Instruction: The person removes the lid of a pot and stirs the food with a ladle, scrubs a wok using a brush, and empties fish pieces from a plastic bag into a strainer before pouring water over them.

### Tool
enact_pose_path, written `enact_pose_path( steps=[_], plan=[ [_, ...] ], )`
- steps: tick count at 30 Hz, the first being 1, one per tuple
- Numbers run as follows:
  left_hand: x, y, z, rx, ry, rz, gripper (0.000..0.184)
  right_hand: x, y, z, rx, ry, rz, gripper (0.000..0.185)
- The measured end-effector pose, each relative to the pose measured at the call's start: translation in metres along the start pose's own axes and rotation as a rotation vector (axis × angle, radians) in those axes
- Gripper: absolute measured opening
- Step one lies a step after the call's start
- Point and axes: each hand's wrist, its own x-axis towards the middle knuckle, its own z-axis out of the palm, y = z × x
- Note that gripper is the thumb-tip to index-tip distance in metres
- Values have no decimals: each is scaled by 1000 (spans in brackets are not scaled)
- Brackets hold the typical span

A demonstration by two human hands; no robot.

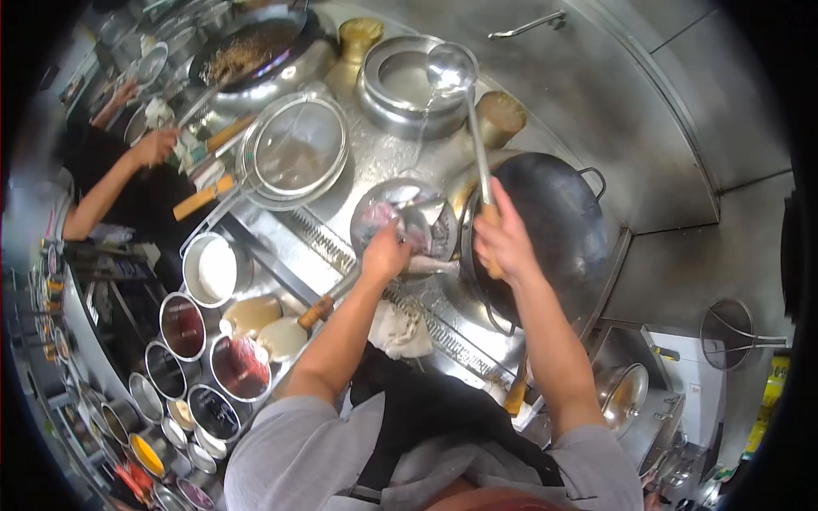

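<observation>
My right hand (504,234) is wrapped round the wooden handle of a long metal ladle (452,68). The ladle's bowl is raised over the rim of a round metal pot (413,85), and a thin stream of liquid falls from it. My left hand (388,254) is closed at the near edge of a perforated metal bowl (375,200), with pinkish pieces and a metal utensil inside; what its fingers grip is too small to tell. A large dark wok (554,230) sits to the right, partly under my right forearm.
Round strainers (298,149) rest left of the pot. Containers of sauces (241,366) stand at the lower left. At the upper left a co-worker's hand (155,147) holds a tool near another wok (256,51). A white cloth (400,328) lies near my left forearm.
</observation>
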Motion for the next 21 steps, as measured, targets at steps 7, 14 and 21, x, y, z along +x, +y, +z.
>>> enact_pose_path(
  steps=[7,14,21],
  plan=[
    [-19,-36,-30,159,156,104,75,146,26,33,-485,194,-65,86],
    [-36,-24,-15,415,-19,-15,103,242,-10,46,1019,-146,328,10],
    [-9,-46,-9,560,-64,-15,91,122,-12,38,1116,-351,187,10]
  ],
)
